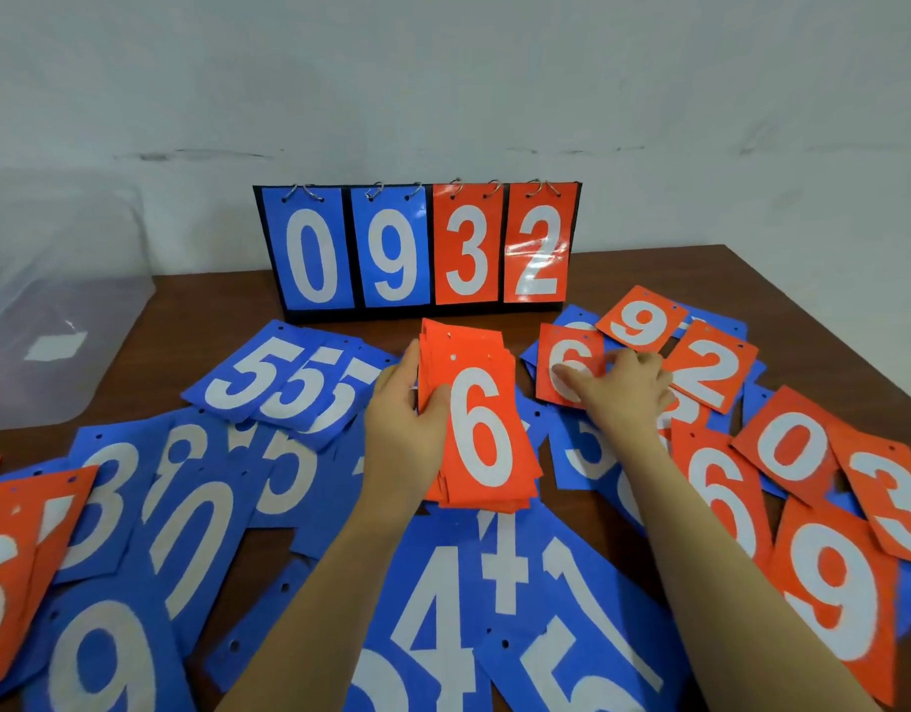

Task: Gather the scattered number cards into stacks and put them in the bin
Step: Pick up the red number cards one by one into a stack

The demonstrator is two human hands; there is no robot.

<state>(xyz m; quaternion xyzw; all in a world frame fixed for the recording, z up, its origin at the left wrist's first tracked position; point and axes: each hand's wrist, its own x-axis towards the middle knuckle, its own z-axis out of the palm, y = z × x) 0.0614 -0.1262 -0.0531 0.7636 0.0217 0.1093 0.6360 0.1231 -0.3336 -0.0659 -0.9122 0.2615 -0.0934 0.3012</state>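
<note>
My left hand (410,418) grips a stack of red number cards (481,429) with a white 6 on top, held above the table centre. My right hand (620,390) reaches right of the stack and its fingers rest on a single red 6 card (556,362) lying on the table. More red cards lie to the right: a 9 (641,321), a 2 (710,372), a 0 (790,447), a 3 (895,506). Several blue cards (284,382) cover the left and front of the table. A clear plastic bin (58,321) stands at the far left.
A flip scoreboard (417,249) showing 0 9 3 2 stands at the back of the brown table (828,310), against a white wall. More red cards (16,557) lie at the left edge. Blue cards overlap under both forearms.
</note>
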